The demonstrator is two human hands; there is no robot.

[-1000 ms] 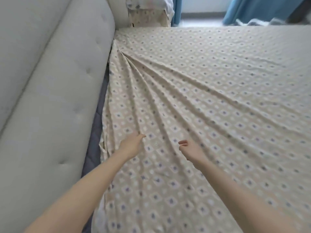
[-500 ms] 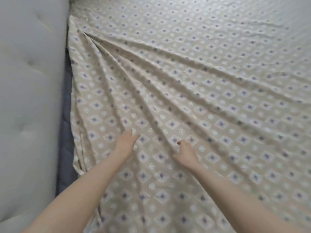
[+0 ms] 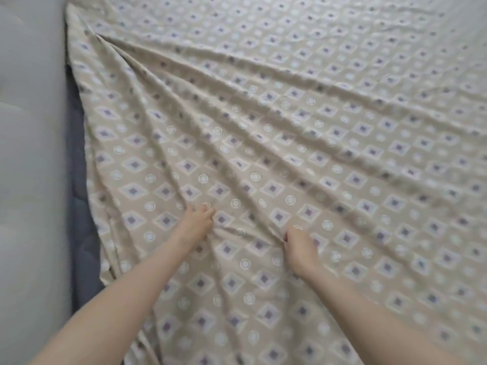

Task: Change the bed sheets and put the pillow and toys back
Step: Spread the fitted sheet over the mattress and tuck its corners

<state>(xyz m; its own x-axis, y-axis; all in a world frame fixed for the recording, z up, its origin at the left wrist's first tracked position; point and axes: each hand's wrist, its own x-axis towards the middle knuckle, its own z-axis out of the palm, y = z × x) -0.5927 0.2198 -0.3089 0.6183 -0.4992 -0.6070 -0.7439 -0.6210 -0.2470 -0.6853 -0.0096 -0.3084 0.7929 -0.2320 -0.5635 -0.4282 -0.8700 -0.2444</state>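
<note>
A beige bed sheet [image 3: 303, 106] printed with purple diamonds and white circles covers the mattress. Long folds fan out across it from the upper left corner. My left hand [image 3: 196, 223] rests on the sheet with its fingers curled into the cloth. My right hand [image 3: 299, 246] lies a little to the right and nearer, fingers closed around a pinch of the fabric. A short ridge of bunched cloth runs between the two hands. No pillow or toys are in view.
A padded pale grey headboard [image 3: 29, 180] fills the left side. Between it and the sheet's loose left edge shows a strip of dark blue-grey mattress [image 3: 81, 219].
The view has tilted down and closer, losing the far bed end and curtains. Both hands have dropped onto the sheet and closed on the fabric, bunching it between them.
</note>
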